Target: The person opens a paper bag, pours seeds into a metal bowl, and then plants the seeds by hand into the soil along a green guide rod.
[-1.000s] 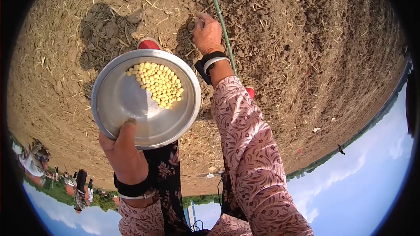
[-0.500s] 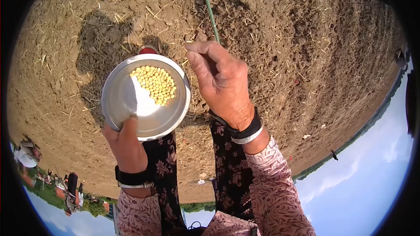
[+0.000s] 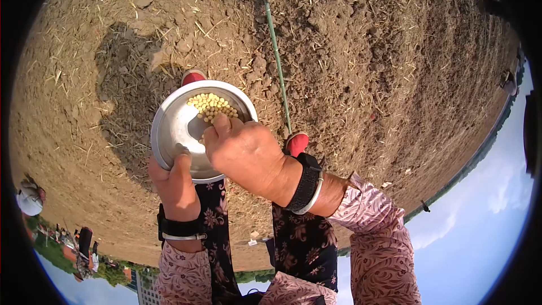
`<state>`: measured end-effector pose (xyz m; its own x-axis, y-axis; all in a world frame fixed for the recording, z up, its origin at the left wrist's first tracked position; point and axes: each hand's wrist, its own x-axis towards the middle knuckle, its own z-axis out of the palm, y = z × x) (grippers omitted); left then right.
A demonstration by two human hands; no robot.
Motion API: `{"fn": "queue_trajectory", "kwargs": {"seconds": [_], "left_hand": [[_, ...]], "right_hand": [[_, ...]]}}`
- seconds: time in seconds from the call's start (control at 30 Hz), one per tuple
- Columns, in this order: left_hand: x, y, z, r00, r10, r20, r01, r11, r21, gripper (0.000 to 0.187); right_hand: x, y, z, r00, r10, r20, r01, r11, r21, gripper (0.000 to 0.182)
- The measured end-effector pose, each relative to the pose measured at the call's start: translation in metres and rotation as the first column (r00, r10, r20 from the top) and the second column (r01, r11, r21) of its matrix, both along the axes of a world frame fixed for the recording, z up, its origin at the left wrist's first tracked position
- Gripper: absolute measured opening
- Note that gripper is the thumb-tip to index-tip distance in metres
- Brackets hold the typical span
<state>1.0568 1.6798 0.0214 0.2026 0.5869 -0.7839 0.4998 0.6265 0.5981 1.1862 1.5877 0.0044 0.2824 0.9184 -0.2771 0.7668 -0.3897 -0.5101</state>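
A round metal bowl (image 3: 164,130) is held by my left hand (image 3: 176,183), whose thumb lies over the near rim and inside. Pale yellow seeds (image 3: 209,103) lie in the far part of the bowl. My right hand (image 3: 243,149) reaches over the bowl's right side, its fingers bent together down at the seeds. The fingertips are partly hidden, and I cannot make out what they hold.
A thin green line (image 3: 275,45) runs over the dry, straw-strewn soil (image 3: 350,79). Red shoes (image 3: 297,143) show below me, one partly behind the bowl. People (image 3: 31,199) are far off at the left edge.
My right hand has moved left and down from beside the bowl into it. The bowl and my left hand have shifted slightly right. A second red shoe now shows beside the green line.
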Motion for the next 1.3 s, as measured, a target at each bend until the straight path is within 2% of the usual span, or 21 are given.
{"fn": "queue_trajectory", "kwargs": {"seconds": [0.1,0.13,0.2,0.27,0.37,0.4,0.43,0.5,0.53,0.6,0.63,0.67,0.73,0.83,0.97,1.0,1.07,1.13,1.2,1.27,1.3], "left_hand": [[0.009,0.006,0.004,0.998,0.052,-0.041,-0.053,0.998,-0.026,0.038],[0.008,0.008,0.004,0.998,0.056,-0.043,-0.057,0.998,-0.026,0.038],[0.004,0.010,0.001,0.995,0.097,0.005,-0.097,0.995,0.022,0.039],[0.008,0.014,0.003,0.990,0.141,0.004,-0.141,0.990,0.024,0.035],[0.007,0.021,0.007,0.991,0.131,0.019,-0.132,0.990,0.042,0.025],[0.006,0.024,0.008,0.996,0.080,0.031,-0.081,0.995,0.053,0.020],[0.008,0.026,0.010,0.996,0.080,0.028,-0.082,0.995,0.055,0.020],[0.015,0.030,0.015,0.999,0.047,-0.015,-0.046,0.997,0.057,0.014],[0.014,0.032,0.015,0.999,0.050,-0.020,-0.049,0.997,0.062,0.014],[0.008,0.035,0.016,0.987,-0.046,-0.155,0.058,0.996,0.074,0.018],[-0.001,0.033,0.014,0.892,-0.311,-0.328,0.384,0.904,0.186,0.018],[-0.002,0.034,0.013,0.891,-0.309,-0.333,0.384,0.904,0.188,0.018],[0.005,0.035,0.012,0.996,-0.010,-0.088,0.014,0.999,0.047,0.018],[0.010,0.039,0.012,0.994,0.035,-0.108,-0.034,0.999,0.005,0.016],[0.008,0.036,0.009,0.990,-0.024,-0.142,0.032,0.998,0.057,0.014],[0.007,0.036,0.007,0.991,-0.018,-0.132,0.028,0.997,0.072,0.013],[0.004,0.035,0.004,0.993,-0.009,-0.122,0.018,0.997,0.077,0.011],[0.002,0.038,0.001,0.993,-0.051,-0.103,0.059,0.995,0.081,0.012],[0.018,0.039,0.005,0.997,0.017,-0.071,-0.013,0.998,0.062,0.014],[0.027,0.040,0.007,0.996,0.086,-0.035,-0.084,0.995,0.045,0.016],[0.029,0.041,0.007,0.998,0.042,-0.048,-0.040,0.998,0.044,0.017]], "right_hand": [[0.016,0.003,0.006,0.988,-0.077,-0.133,0.083,0.996,0.041,0.008],[0.026,0.003,0.006,0.936,-0.175,-0.305,0.206,0.976,0.070,0.008],[0.050,0.005,-0.003,0.734,-0.324,-0.598,0.484,0.866,0.125,0.015],[0.066,0.007,-0.028,0.544,-0.554,-0.630,0.693,0.721,-0.036,0.014],[0.076,0.017,-0.109,0.438,-0.746,-0.502,0.806,0.573,-0.149,0.012],[0.073,0.020,-0.142,0.530,-0.761,-0.374,0.809,0.586,-0.047,0.013],[0.069,0.024,-0.177,0.457,-0.806,-0.377,0.843,0.528,-0.107,0.012],[0.070,0.036,-0.213,0.554,-0.822,-0.132,0.816,0.568,-0.110,0.012],[0.072,0.043,-0.224,0.556,-0.820,-0.138,0.814,0.571,-0.111,0.012],[0.074,0.055,-0.245,0.530,-0.847,-0.043,0.818,0.525,-0.235,0.010],[0.073,0.059,-0.255,0.526,-0.851,-0.012,0.820,0.510,-0.259,0.012],[0.072,0.060,-0.264,0.527,-0.850,-0.017,0.818,0.512,-0.261,0.012],[0.074,0.062,-0.272,0.538,-0.841,0.049,0.789,0.482,-0.381,0.019],[0.069,0.055,-0.275,0.471,-0.882,-0.025,0.833,0.454,-0.316,0.022],[0.078,0.035,-0.228,0.447,-0.856,-0.258,0.843,0.500,-0.199,0.024],[0.077,0.031,-0.199,0.482,-0.806,-0.343,0.829,0.547,-0.118,0.022],[0.081,0.043,-0.096,0.414,-0.754,-0.509,0.795,0.573,-0.202,0.014],[0.075,0.041,-0.042,0.722,-0.512,-0.466,0.641,0.748,0.171,0.008],[0.075,0.043,-0.001,0.885,-0.228,-0.405,0.325,0.926,0.189,0.026],[0.060,0.056,0.015,0.989,-0.095,-0.117,0.103,0.993,0.060,0.033],[0.054,0.061,0.012,0.989,-0.094,-0.112,0.102,0.993,0.062,0.033]]}}
